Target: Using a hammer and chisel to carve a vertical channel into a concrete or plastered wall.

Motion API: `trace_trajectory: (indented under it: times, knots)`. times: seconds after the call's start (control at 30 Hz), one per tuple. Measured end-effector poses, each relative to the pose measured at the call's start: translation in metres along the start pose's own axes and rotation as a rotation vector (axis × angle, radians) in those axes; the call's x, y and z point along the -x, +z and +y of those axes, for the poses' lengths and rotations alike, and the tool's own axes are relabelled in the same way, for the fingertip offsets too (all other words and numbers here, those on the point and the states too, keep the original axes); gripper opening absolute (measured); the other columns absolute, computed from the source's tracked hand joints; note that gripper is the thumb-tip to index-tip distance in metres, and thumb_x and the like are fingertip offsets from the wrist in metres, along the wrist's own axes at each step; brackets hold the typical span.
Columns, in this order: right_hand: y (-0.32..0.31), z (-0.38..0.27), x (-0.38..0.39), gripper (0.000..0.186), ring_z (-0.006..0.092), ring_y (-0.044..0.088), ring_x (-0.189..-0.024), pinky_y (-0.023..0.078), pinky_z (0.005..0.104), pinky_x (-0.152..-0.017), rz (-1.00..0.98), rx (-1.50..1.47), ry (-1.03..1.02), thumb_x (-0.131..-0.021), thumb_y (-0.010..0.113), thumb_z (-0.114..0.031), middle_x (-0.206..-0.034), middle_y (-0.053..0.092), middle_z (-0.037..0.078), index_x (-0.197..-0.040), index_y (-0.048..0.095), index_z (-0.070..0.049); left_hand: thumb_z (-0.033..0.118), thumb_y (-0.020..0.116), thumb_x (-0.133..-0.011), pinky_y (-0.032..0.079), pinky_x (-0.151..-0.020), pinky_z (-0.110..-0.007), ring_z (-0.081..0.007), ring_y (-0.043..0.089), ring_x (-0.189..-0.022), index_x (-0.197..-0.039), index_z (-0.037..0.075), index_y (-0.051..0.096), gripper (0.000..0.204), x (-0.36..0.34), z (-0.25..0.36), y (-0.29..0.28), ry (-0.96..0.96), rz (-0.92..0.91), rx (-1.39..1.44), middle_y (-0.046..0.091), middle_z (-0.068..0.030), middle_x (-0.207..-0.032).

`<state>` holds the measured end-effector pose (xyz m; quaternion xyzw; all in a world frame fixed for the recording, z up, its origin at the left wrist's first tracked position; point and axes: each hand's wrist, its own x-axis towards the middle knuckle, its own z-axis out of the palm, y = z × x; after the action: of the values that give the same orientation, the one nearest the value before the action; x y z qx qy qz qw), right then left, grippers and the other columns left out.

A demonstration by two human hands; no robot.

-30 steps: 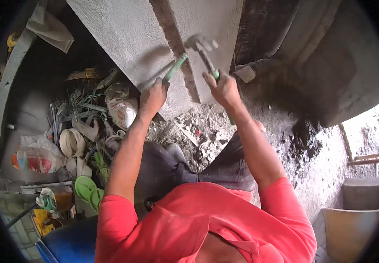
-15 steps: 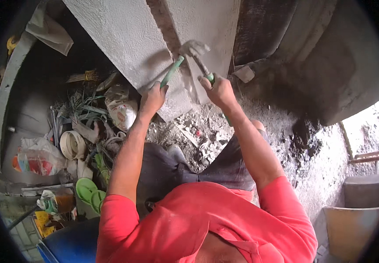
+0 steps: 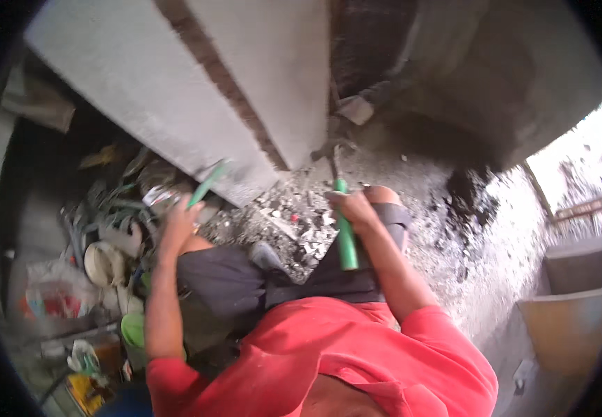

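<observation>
My left hand [image 3: 179, 226] is wrapped round a slim green rod-like tool [image 3: 208, 182], its upper end in front of the lower edge of a white plastered panel [image 3: 169, 90]; blur hides the tip's shape. My right hand [image 3: 358, 208] grips a hammer [image 3: 346, 240] by its green handle, with the dusty head pointing away from me above the rubble. A dark groove [image 3: 221, 73] runs down the panel, and both tools are apart from it. Between my knees lies broken rubble [image 3: 297, 219] on the ground.
On the left are a cream round container [image 3: 102, 264], plastic bags [image 3: 57, 288] and a green plastic item [image 3: 134, 328]. A large grey curved wall [image 3: 516, 90] rises at the far right. Tub-like containers [image 3: 572, 326] stand at the lower right. A dark heap [image 3: 471, 198] lies beside my right knee.
Both hands have come down and back from the panel, the left one also moving leftward. The hammer and green tool, close together at the groove before, are now apart. The view has shifted.
</observation>
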<state>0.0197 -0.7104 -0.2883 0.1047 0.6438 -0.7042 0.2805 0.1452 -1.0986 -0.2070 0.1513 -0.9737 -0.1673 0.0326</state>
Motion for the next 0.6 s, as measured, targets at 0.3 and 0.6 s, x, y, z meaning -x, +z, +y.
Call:
trace_trajectory:
  times: [0.3,0.6]
  knots:
    - [0.032,0.012,-0.015,0.025,0.0201,0.059,-0.069,0.049,0.0374,-0.061,0.055,-0.276,0.1,-0.086,0.07,-0.022,-0.08,0.059,0.008,-0.099,0.063,-0.001,0.033,0.059,-0.095,0.044,-0.078,-0.052,-0.0474,0.059,-0.091,-0.109,0.002,0.062,0.034,0.046,-0.061,0.051,-0.126,0.072,0.183,0.064,-0.0265,-0.093]
    - [0.056,0.024,0.01,0.015,0.018,0.054,-0.061,0.045,0.0354,-0.053,0.108,-0.481,0.301,-0.084,0.068,-0.016,-0.073,0.053,0.004,-0.09,0.056,-0.008,0.034,0.061,-0.095,0.042,-0.071,-0.054,-0.0496,0.058,-0.084,-0.096,0.002,0.059,0.032,0.015,-0.028,0.067,0.07,0.105,0.236,0.063,-0.0261,-0.084]
